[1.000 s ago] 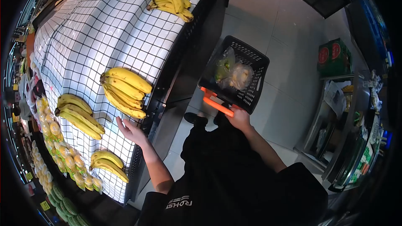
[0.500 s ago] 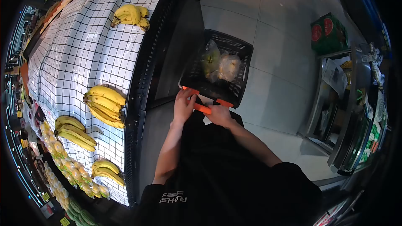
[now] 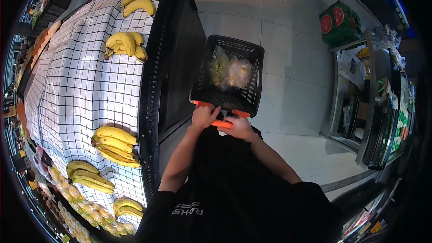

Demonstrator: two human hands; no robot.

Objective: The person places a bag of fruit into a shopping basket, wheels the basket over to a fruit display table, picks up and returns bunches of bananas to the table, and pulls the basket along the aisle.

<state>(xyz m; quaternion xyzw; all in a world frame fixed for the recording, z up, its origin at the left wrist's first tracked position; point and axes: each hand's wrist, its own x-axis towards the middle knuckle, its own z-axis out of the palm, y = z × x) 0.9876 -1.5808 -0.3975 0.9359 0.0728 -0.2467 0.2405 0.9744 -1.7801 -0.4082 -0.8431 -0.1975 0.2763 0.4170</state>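
Observation:
A black shopping basket (image 3: 257, 78) with orange handle parts stands low in front of my body. Both hands are at its orange handle (image 3: 222, 123). My left hand (image 3: 204, 117) is closed on the handle's left part, its thumb pointing right. Wrapped over the right end is my right hand (image 3: 238, 127), its thumb lying along the bar. Inside the basket, a clear plastic bag with greenish produce (image 3: 219, 69) sits beside another bag with pale round produce (image 3: 239, 74). The plastic blurs what exactly each bag holds.
On the left, a display stand with a checked cloth (image 3: 85, 94) carries several banana bunches (image 3: 116, 146). Wrapped yellow fruit (image 3: 96, 216) lies at its lower end. A green carton (image 3: 340, 22) and a metal-framed rack (image 3: 373, 94) stand on the right, beyond the tiled floor (image 3: 288, 90).
The banana stand has shifted downward in view, and the carton and rack have moved slightly left and up. My left hand's fingers have closed further round the handle. Both bags remain in the basket.

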